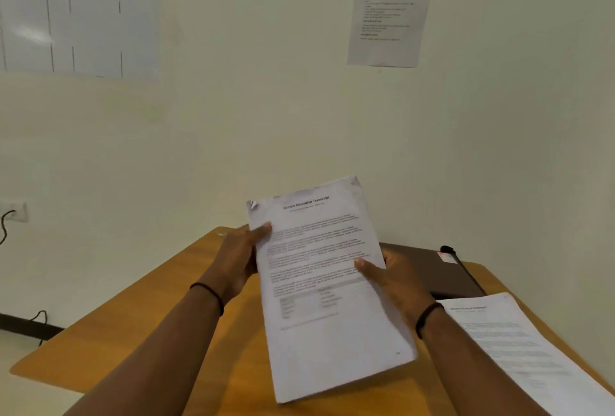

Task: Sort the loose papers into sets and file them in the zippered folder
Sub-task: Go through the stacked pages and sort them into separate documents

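both hands hold one stack of white printed papers (327, 285) up above the orange-brown wooden table (139, 325), tilted so its top leans away to the right. left hand (238, 257) grips the stack's left edge, thumb laid across the front near the top corner, fingers curled behind where i can't see them. right hand (394, 277) grips the right edge about midway down, thumb pressed on the printed face, the rest behind the sheets. i see a thin black band on each wrist. the top sheet carries a bold heading and blocks of text, too blurred for me to read with certainty, and both upper corners are creased.

just right of my right forearm a second white printed sheet pile (522, 345) lies flat on the table, running to the lower right edge. beyond it, touching its far end, sits a dark brown flat zippered folder (429, 269), with a black cable by its far corner. farther off, a printed notice (391, 9) and a ruled white chart (76, 12) hang on the pale wall.
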The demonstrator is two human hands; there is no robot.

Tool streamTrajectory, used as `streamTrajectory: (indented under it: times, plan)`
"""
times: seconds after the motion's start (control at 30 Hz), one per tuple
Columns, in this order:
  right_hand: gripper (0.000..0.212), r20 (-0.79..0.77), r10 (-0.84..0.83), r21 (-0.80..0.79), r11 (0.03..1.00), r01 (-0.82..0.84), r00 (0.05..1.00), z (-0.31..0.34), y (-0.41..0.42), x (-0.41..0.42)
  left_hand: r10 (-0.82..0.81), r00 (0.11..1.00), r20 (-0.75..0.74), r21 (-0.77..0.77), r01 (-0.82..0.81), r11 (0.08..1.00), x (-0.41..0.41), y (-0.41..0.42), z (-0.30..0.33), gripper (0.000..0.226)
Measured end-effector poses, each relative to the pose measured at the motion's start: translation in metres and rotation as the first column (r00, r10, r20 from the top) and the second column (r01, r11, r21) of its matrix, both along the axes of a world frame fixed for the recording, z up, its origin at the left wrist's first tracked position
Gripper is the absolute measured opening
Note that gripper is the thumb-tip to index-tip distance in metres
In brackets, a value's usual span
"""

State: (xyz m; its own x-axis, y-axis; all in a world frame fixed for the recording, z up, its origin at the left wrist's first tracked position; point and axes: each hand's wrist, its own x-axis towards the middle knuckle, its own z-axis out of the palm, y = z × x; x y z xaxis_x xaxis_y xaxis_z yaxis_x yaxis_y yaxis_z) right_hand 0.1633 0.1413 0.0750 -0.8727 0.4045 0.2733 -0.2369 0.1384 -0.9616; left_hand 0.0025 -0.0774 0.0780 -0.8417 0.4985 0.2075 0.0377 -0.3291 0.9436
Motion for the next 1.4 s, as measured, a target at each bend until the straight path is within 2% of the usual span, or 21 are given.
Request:
streamTrajectory:
  times: [0.07, 0.2, 0.27, 0.33, 0.4, 0.47, 0.53, 0.57, 0.63, 0.67, 0.7, 0.77, 0.8, 0.87, 0.97, 1.03, 1.1, 1.17, 1.23, 1.33, 1.4]
  plan:
    - [0.024, 0.065, 0.067, -0.011, 0.998, -0.067, 0.996, 0.001, 0.010, 0.004, 0.014, 0.998, 0.053, 0.032, -0.015, 0.999, -0.009, 0.000, 0.001, 0.036]
    - [0.036, 0.228, 0.155, -0.025, 0.988, -0.153, 0.961, -0.010, 0.036, 0.002, -0.006, 0.989, 0.145, -0.051, 0.013, 0.999, -0.011, 0.008, -0.018, 0.033]
    - [0.034, 0.308, 0.111, 0.077, 0.987, -0.141, 0.945, -0.015, 0.047, -0.001, -0.005, 0.980, 0.198, -0.105, 0.026, 0.994, -0.009, 0.010, -0.035, 0.031]
    - [0.026, 0.379, -0.002, 0.258, 0.960, -0.104, 0.925, -0.018, 0.057, -0.008, -0.011, 0.966, 0.257, -0.156, 0.052, 0.986, -0.009, 0.012, -0.050, 0.032]
    - [0.019, 0.424, -0.184, 0.482, 0.874, -0.050, 0.887, -0.023, 0.063, -0.019, -0.037, 0.940, 0.339, -0.192, 0.108, 0.976, -0.009, 0.012, -0.062, 0.031]
    - [0.016, 0.396, -0.402, 0.693, 0.721, 0.019, 0.826, -0.030, 0.059, -0.032, -0.046, 0.904, 0.425, -0.203, 0.145, 0.968, -0.006, 0.012, -0.071, 0.027]
    - [0.027, 0.247, -0.544, 0.829, 0.547, 0.116, 0.802, -0.042, 0.041, -0.045, -0.029, 0.889, 0.456, -0.209, 0.139, 0.968, -0.004, 0.014, -0.078, 0.025]
    - [0.039, 0.161, -0.558, 0.853, 0.494, 0.169, 0.814, -0.048, 0.028, -0.052, -0.012, 0.889, 0.458, -0.215, 0.123, 0.969, -0.005, 0.016, -0.082, 0.025]
    - [0.048, 0.076, -0.484, 0.820, 0.528, 0.222, 0.872, -0.052, -0.008, -0.056, 0.016, 0.889, 0.458, -0.228, 0.100, 0.969, -0.008, 0.018, -0.084, 0.023]
    - [0.050, 0.096, -0.421, 0.827, 0.538, 0.164, 0.902, -0.054, -0.027, -0.057, 0.031, 0.885, 0.465, -0.229, 0.086, 0.970, -0.010, 0.019, -0.085, 0.023]
    - [0.056, 0.137, -0.364, 0.864, 0.499, 0.069, 0.921, -0.056, -0.045, -0.059, 0.039, 0.880, 0.473, -0.225, 0.078, 0.971, -0.012, 0.019, -0.085, 0.022]
    - [0.067, 0.213, -0.323, 0.942, 0.319, -0.106, 0.922, -0.061, -0.077, -0.060, 0.042, 0.865, 0.500, -0.196, 0.066, 0.978, -0.014, 0.018, -0.085, 0.023]
    - [0.062, 0.209, -0.323, 0.964, 0.227, -0.139, 0.923, -0.063, -0.086, -0.060, 0.043, 0.858, 0.512, -0.180, 0.058, 0.982, -0.015, 0.017, -0.086, 0.024]
    - [0.040, 0.150, -0.296, 0.984, 0.134, -0.115, 0.943, -0.066, -0.096, -0.064, 0.023, 0.841, 0.540, -0.142, 0.064, 0.988, -0.020, 0.012, -0.087, 0.028]
    - [0.031, 0.058, -0.251, 0.998, 0.043, -0.048, 0.966, -0.063, -0.095, -0.070, -0.068, 0.806, 0.588, -0.027, 0.104, 0.994, -0.037, 0.008, -0.087, 0.043]
    - [0.024, -0.033, -0.213, 0.999, 0.009, 0.036, 0.977, -0.065, -0.093, -0.072, -0.161, 0.764, 0.624, 0.087, 0.137, 0.987, -0.046, 0.009, -0.088, 0.052]
    - [0.013, -0.118, -0.161, 0.992, 0.015, 0.122, 0.980, -0.073, -0.093, -0.072, -0.288, 0.697, 0.656, 0.216, 0.192, 0.957, -0.054, 0.014, -0.092, 0.066]
    - [0.009, -0.134, -0.120, 0.990, 0.016, 0.137, 0.984, -0.085, -0.095, -0.070, -0.427, 0.625, 0.653, 0.311, 0.293, 0.904, -0.058, 0.024, -0.089, 0.079]
    - [0.013, -0.128, -0.101, 0.992, -0.011, 0.128, 0.987, -0.098, -0.099, -0.067, -0.534, 0.649, 0.542, 0.294, 0.449, 0.844, -0.058, 0.032, -0.082, 0.076]
    - [0.022, -0.115, -0.122, 0.993, 0.002, 0.116, 0.986, -0.110, -0.099, -0.066, -0.509, 0.640, 0.575, 0.153, 0.527, 0.836, -0.075, 0.040, -0.091, 0.072]
    - [0.024, -0.110, -0.156, 0.991, 0.054, 0.120, 0.982, -0.115, -0.098, -0.068, -0.493, 0.660, 0.568, 0.096, 0.542, 0.835, -0.083, 0.041, -0.103, 0.073]
